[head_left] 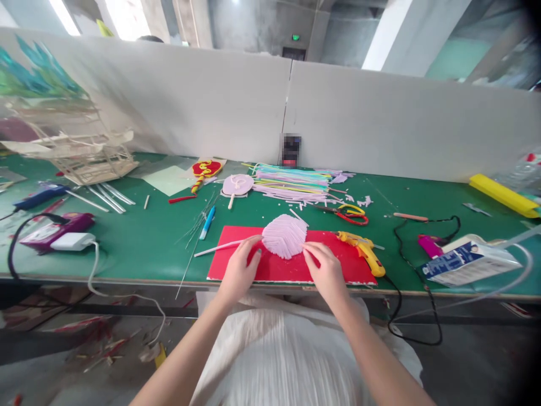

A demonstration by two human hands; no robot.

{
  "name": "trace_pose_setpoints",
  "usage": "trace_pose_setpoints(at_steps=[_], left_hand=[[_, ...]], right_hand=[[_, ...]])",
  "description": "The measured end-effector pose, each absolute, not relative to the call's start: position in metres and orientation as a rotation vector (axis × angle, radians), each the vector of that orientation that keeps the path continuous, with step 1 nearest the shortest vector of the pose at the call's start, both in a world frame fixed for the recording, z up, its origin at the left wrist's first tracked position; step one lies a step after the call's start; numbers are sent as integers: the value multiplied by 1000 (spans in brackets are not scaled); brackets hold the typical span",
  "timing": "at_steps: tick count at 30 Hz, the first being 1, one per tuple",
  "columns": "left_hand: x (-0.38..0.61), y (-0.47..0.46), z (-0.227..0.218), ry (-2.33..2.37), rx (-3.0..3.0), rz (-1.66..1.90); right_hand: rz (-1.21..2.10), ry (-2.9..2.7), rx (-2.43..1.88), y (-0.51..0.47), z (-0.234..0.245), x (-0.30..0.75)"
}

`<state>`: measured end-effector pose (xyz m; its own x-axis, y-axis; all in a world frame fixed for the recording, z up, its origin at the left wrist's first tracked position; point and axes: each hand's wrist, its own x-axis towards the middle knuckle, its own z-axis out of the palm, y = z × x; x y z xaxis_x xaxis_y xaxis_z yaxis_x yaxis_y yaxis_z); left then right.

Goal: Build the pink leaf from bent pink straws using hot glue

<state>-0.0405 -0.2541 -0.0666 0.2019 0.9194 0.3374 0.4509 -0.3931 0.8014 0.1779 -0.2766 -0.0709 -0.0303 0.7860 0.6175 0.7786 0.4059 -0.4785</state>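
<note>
On a red board (270, 272) lies a round lavender disc (284, 235) covered with slanting rows of fuzzy chenille stems. My left hand (242, 262) is closed at the disc's left edge on a lavender chenille stem (217, 248), whose loose end points out to the left. At the lower right edge, my right hand (324, 265) pinches the disc's rim between thumb and fingers; any small piece there is hidden. A yellow hot glue gun (366, 254) rests on the board's right side, near my right hand.
Behind the board are a bundle of coloured chenille stems (291, 183), scissors (349, 214), a lavender fan-shaped piece (237, 184) and a red-and-yellow one (207, 168). A blue pen (207, 223) and thin wires lie left. A carton (469, 262) and cables sit right.
</note>
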Motion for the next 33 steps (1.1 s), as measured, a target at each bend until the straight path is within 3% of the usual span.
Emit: trace_pose_setpoints(at_steps=[4,11,16,21,26,33], left_hand=[[-46,-246,-73,1232,1541,1258],[-50,-244,-72,1196,1478,1291],[-51,-245,-71,1141,1437,1317],[-52,-245,-74,1120,1431,1322],[-52,-244,-73,1128,1409,1326],[-50,-254,-65,1024,1247,1542]], right_hand=[[34,-1982,-1361,-238,-49,175],[495,-2597,-1070,-153,-21,137],[457,-2774,-1227,-140,-11,138],[544,-2815,-1239,-137,-1,147],[894,-2826,-1080,-133,20,154],[964,-2358,-1096,-152,55,169]])
